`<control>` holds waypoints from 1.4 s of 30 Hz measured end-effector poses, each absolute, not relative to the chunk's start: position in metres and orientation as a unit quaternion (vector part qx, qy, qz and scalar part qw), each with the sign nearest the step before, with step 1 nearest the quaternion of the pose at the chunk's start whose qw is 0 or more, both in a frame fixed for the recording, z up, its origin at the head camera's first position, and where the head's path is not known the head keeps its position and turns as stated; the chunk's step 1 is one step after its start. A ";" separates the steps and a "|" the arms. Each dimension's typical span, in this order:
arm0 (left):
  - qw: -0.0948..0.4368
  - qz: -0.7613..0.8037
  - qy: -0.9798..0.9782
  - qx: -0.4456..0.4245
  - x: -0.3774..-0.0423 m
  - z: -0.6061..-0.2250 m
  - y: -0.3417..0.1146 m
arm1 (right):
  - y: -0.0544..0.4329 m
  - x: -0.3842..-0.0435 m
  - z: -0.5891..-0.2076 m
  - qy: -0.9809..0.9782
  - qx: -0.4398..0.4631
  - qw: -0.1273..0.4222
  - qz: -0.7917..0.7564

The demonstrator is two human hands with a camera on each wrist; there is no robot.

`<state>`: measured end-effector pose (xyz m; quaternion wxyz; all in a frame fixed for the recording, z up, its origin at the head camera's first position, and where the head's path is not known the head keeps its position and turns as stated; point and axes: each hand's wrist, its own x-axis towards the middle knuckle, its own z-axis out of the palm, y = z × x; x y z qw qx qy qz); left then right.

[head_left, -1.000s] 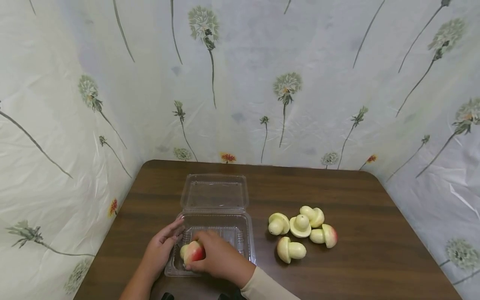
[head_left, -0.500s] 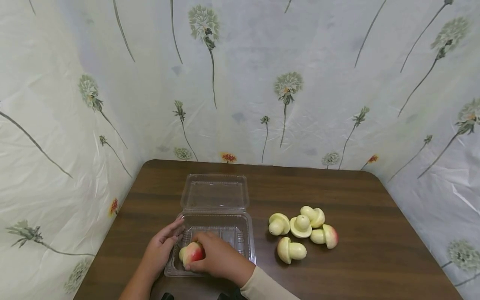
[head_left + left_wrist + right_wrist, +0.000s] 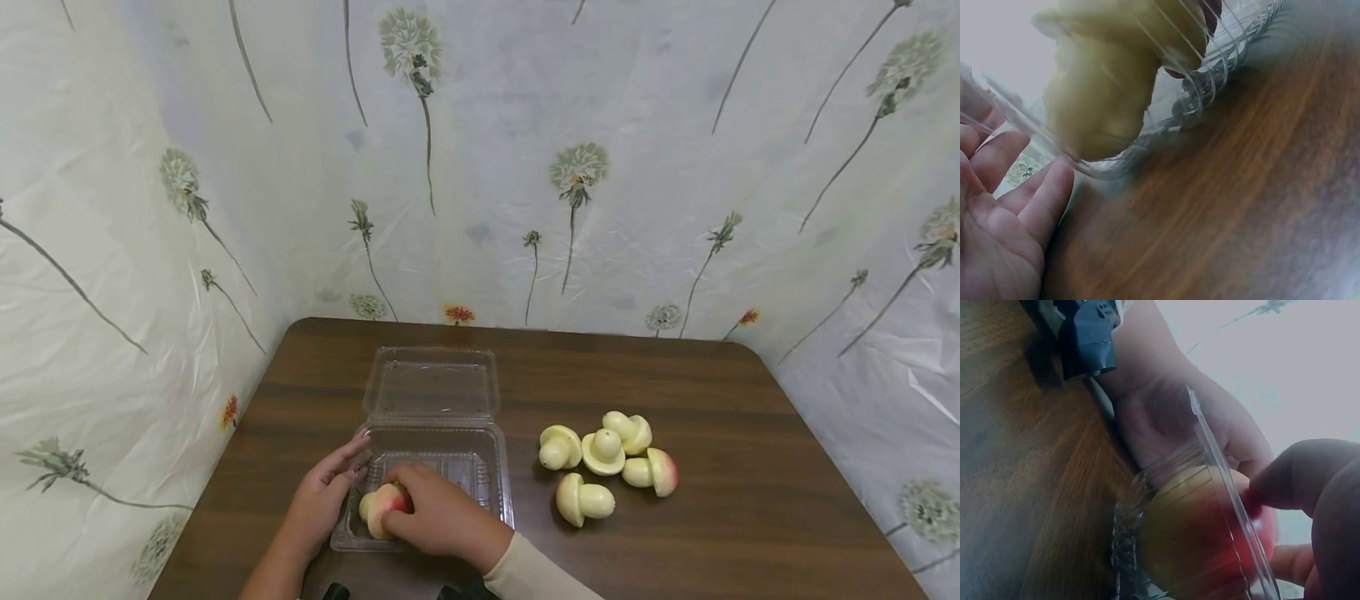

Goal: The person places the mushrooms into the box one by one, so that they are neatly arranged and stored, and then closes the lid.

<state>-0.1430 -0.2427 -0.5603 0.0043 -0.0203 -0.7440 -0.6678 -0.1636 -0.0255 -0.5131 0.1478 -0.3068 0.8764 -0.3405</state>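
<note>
A mushroom-shaped object [image 3: 378,510], pale yellow with a red-blushed cap, lies at the front left inside a clear plastic clamshell container [image 3: 506,492]. My right hand [image 3: 442,512] grips its cap, thumb on the near side and fingers on the far side. Through the clear wall the right wrist view shows the rounded cap [image 3: 1197,537] with fingertips against it. At the container's left wall rests my left hand [image 3: 322,496], fingers extended. Seen from the left wrist, its fingertips [image 3: 1060,175] meet the outside of the wall, behind which the yellow stem [image 3: 1100,100] shows.
The container's lid [image 3: 431,383] lies folded back toward the wall. To the right, several similar mushroom shapes [image 3: 602,452] lie grouped on the brown wooden table [image 3: 712,417]. A dandelion-patterned sheet [image 3: 480,167] surrounds the table's back and sides.
The right thumb has shifted slightly right and up over the mushroom's cap. The mushroom stays in nearly the same spot, and the left hand has not moved.
</note>
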 end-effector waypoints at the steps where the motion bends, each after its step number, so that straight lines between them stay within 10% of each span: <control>1: 0.006 -0.668 -0.744 -0.020 -0.143 -0.560 -0.243 | -0.026 -0.163 -0.512 0.876 -0.305 0.147 -0.342; 42: 0.028 -0.673 -0.738 -0.034 -0.144 -0.561 -0.242 | -0.015 -0.157 -0.505 0.880 -0.314 0.102 -0.341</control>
